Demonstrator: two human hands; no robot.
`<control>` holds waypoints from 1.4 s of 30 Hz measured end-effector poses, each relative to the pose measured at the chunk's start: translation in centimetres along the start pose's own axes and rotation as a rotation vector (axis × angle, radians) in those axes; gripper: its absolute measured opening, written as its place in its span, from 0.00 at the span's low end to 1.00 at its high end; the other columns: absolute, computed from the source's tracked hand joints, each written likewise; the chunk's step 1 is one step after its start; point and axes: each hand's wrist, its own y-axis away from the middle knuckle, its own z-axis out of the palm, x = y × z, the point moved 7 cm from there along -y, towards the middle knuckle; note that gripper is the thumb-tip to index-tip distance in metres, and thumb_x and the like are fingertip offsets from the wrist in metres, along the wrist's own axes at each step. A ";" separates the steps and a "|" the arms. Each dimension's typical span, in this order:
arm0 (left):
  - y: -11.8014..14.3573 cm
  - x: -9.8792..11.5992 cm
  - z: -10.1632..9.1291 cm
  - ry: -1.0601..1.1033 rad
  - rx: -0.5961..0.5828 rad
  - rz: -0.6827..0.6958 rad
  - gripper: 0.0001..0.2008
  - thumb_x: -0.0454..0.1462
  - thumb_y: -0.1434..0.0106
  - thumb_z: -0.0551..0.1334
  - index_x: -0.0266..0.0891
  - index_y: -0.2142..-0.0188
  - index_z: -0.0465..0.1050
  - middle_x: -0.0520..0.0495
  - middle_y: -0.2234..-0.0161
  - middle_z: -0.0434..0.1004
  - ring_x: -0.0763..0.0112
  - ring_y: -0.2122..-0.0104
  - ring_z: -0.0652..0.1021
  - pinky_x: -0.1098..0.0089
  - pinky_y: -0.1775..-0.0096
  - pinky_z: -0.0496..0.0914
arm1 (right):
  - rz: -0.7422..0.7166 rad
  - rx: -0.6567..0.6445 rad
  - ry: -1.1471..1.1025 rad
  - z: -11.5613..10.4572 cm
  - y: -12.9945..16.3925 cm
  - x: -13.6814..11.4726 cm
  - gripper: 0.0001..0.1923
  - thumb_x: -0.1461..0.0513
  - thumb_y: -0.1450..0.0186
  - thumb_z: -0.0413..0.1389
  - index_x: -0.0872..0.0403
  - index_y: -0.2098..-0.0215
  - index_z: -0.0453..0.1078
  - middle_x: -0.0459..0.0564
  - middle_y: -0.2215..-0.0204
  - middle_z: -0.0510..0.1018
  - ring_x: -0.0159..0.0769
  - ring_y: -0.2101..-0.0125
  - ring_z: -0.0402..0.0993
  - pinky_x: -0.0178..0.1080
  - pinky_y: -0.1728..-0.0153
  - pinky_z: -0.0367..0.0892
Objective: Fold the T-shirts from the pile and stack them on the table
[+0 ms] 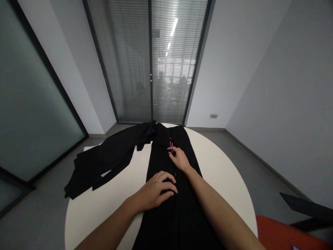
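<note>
Smoothing looks like the step in hand — both hands lie flat, fingers released, on black trousers (171, 194) stretched along the round white table (104, 198): left hand (156, 191) nearer, right hand (179, 159) by pink lettering (170, 143). Next — probably even outward strokes.

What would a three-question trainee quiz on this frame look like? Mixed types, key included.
1. True or false: the left hand rests flat on the long black fabric garment with pink lettering.
2. Which hand reaches farther along it? A) left B) right
3. Fill in: the second, crumpled black garment hangs over the ___ edge of the round white table.

Key: 1 true; 2 B, the right hand; 3 left.
</note>
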 end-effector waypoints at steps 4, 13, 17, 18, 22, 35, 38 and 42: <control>-0.1 -0.4 1.4 -0.011 -0.075 -0.018 0.16 0.38 0.33 0.64 0.50 0.46 0.74 0.47 0.44 0.71 0.62 0.41 0.70 0.54 0.34 0.53 | 0.000 0.017 0.003 0.1 0.0 0.4 0.16 0.62 0.32 0.54 0.51 0.46 0.71 0.47 0.65 0.74 0.36 0.64 0.70 0.38 0.58 0.67; 0.7 -6.3 -3.4 -0.136 0.419 -0.289 0.10 0.36 0.31 0.56 0.41 0.52 0.72 0.44 0.51 0.75 0.63 0.49 0.74 0.60 0.44 0.67 | -0.183 0.030 0.259 -2.1 0.7 -4.1 0.10 0.62 0.34 0.58 0.53 0.54 0.74 0.55 0.55 0.73 0.45 0.53 0.68 0.45 0.50 0.65; 1.4 -9.9 -4.4 -0.222 0.490 -0.399 0.11 0.35 0.32 0.57 0.39 0.52 0.72 0.43 0.51 0.75 0.61 0.49 0.74 0.60 0.44 0.67 | -0.369 -0.262 0.088 -1.4 3.2 -9.8 0.04 0.63 0.34 0.58 0.52 0.62 0.75 0.46 0.68 0.77 0.35 0.65 0.72 0.38 0.58 0.65; 1.5 -10.5 -4.4 -0.239 0.481 -0.426 0.12 0.36 0.33 0.58 0.40 0.51 0.72 0.43 0.51 0.75 0.60 0.49 0.74 0.59 0.44 0.67 | -0.442 -0.356 0.037 -0.9 4.4 -11.4 0.04 0.62 0.33 0.58 0.52 0.62 0.76 0.44 0.70 0.77 0.33 0.68 0.72 0.37 0.59 0.64; 1.5 -11.2 -4.6 -0.311 0.433 -0.479 0.18 0.39 0.33 0.60 0.43 0.44 0.70 0.44 0.50 0.76 0.59 0.50 0.74 0.59 0.45 0.67 | -0.715 -0.604 -0.081 0.6 9.9 -16.0 0.08 0.56 0.34 0.59 0.51 0.62 0.77 0.43 0.70 0.79 0.32 0.67 0.74 0.36 0.60 0.63; -1.5 -14.6 -5.6 -0.304 0.433 -0.648 0.12 0.43 0.34 0.62 0.39 0.56 0.73 0.46 0.64 0.78 0.61 0.62 0.78 0.67 0.61 0.67 | -0.958 -0.840 0.108 2.7 17.7 -19.2 0.16 0.58 0.35 0.60 0.48 0.48 0.72 0.45 0.60 0.80 0.37 0.62 0.76 0.39 0.65 0.60; -1.3 -14.8 -5.4 -0.273 0.468 -0.631 0.08 0.42 0.33 0.61 0.41 0.59 0.74 0.47 0.64 0.79 0.62 0.62 0.78 0.68 0.62 0.67 | -0.951 -0.869 0.048 2.9 17.9 -19.2 0.09 0.60 0.30 0.55 0.50 0.52 0.72 0.46 0.59 0.81 0.35 0.60 0.76 0.39 0.63 0.62; -0.9 -15.2 -5.6 -0.213 0.526 -0.614 0.09 0.42 0.31 0.59 0.41 0.57 0.73 0.50 0.65 0.79 0.68 0.66 0.78 0.71 0.64 0.67 | -0.960 -0.979 -0.219 2.2 18.2 -19.6 0.10 0.62 0.28 0.53 0.52 0.49 0.69 0.48 0.52 0.80 0.33 0.52 0.76 0.34 0.57 0.64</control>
